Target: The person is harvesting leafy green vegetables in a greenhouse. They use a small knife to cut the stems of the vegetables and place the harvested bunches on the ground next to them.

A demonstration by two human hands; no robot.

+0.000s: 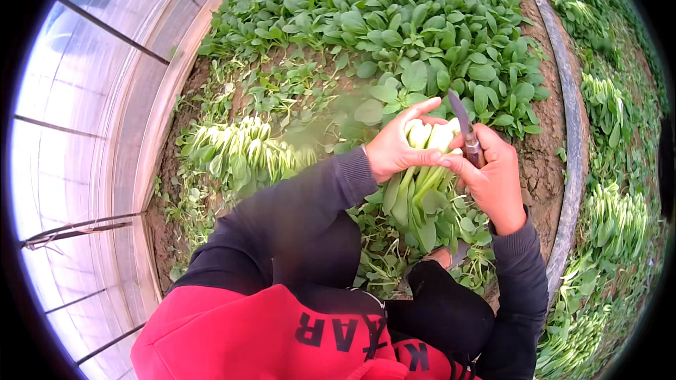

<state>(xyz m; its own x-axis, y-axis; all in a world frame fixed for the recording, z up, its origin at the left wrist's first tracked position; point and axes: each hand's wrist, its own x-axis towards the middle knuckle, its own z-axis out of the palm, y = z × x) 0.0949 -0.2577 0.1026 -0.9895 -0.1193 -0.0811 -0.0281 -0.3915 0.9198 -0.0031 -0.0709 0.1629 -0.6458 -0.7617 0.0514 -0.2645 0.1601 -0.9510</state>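
Note:
A bunch of leafy greens with pale stems (426,184) hangs leaves-down between my hands, its white stem bases pointing away from me. My left hand (404,142) wraps around the stems near the bases, thumb across the near side. My right hand (491,174) grips the wooden handle of a small knife (465,124), its dark curved blade pointing up and away from me. The right thumb and fingers also touch the bunch, so the two thumbs nearly meet. Some of the bases are hidden by my fingers.
A dense bed of growing greens (401,16) lies ahead. Cut greens (248,148) rest in a row at left. A plastic greenhouse wall (105,132) curves along the left. A grey hose (567,89) runs along the right, with several piles of cut greens (615,216) beyond it.

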